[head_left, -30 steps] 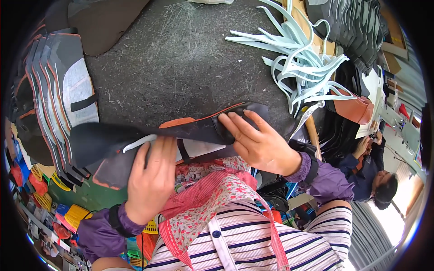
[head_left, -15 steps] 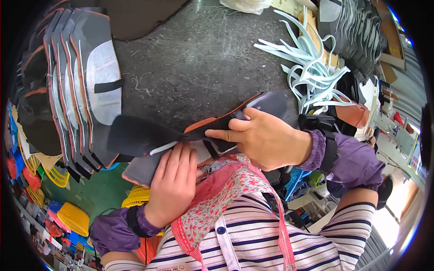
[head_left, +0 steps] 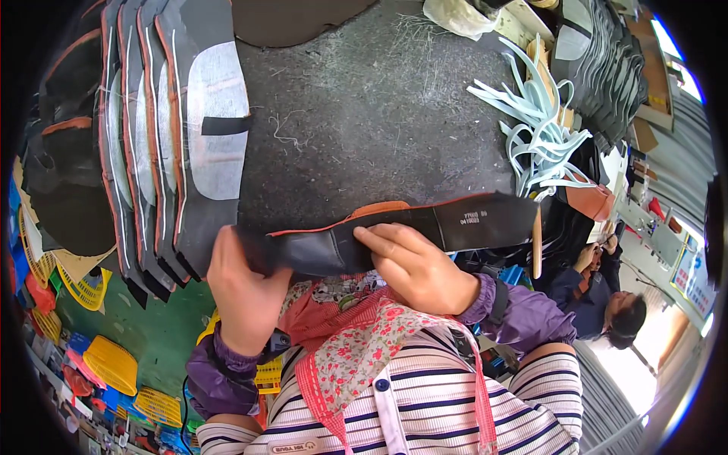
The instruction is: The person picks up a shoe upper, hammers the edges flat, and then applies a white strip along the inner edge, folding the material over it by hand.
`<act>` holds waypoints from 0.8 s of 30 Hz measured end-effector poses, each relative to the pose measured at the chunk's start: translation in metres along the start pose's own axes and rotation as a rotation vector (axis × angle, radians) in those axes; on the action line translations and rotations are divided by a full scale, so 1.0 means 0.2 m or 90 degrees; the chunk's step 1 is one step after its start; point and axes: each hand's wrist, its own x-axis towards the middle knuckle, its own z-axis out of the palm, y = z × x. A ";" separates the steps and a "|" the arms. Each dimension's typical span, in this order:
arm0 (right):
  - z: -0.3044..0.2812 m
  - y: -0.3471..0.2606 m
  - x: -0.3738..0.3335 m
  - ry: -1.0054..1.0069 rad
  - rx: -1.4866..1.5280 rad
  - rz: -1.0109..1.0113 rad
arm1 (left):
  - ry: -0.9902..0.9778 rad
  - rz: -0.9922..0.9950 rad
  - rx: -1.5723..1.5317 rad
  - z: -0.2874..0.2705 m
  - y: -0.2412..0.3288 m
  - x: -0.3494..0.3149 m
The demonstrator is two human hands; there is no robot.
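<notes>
A long black leather panel (head_left: 394, 239) with an orange edge and pale stamped marks lies across the table's front edge. Its left end is blurred by motion, where my left hand (head_left: 246, 284) is closed around it, thumb toward the panel. My right hand (head_left: 425, 277) rests over the middle of the panel, fingers pressed together with their tips against the leather; its thumb is hidden. An orange tab (head_left: 381, 206) sticks up from the panel's far edge.
Overlapping black panels with grey linings (head_left: 218, 91) stand at left. Pale blue strips (head_left: 542, 129) heap at right, with more stacked panels (head_left: 599, 72) behind. A wooden stick (head_left: 538, 243) juts beside the panel's right end. Yellow baskets (head_left: 112, 364) sit lower left; a co-worker (head_left: 599, 296) is at right.
The panel has been straightened from a twisted, folded position, its stamped face now showing. My left hand has moved left and up to its end; my right hand has shifted down and slightly left.
</notes>
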 end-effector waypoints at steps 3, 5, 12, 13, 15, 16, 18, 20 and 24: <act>0.02 0.00 0.05 -0.027 0.008 -0.040 | -0.089 -0.232 -0.071 -0.03 0.04 0.03; 0.03 -0.01 0.08 -0.040 0.013 -0.062 | -0.092 -0.146 -0.073 -0.04 -0.01 0.03; 0.17 -0.11 0.11 0.018 -0.124 0.018 | -0.127 0.044 -0.073 -0.06 -0.07 0.05; 0.17 -0.10 0.11 0.018 -0.123 0.017 | -0.117 0.047 -0.077 -0.06 -0.07 0.05; 0.16 -0.10 0.11 0.000 -0.103 -0.004 | -0.098 0.052 -0.083 -0.05 -0.07 0.05; 0.16 -0.10 0.12 -0.009 -0.093 -0.015 | -0.098 0.051 -0.082 -0.05 -0.08 0.05; 0.16 -0.10 0.16 -0.013 -0.081 -0.033 | -0.077 0.078 -0.046 -0.03 -0.11 0.03; 0.16 -0.10 0.20 -0.024 -0.062 -0.068 | -0.067 0.092 -0.029 -0.04 -0.11 0.02; 0.21 -0.12 0.25 -0.014 -0.131 -0.062 | -0.049 -0.008 -0.041 -0.03 -0.07 -0.05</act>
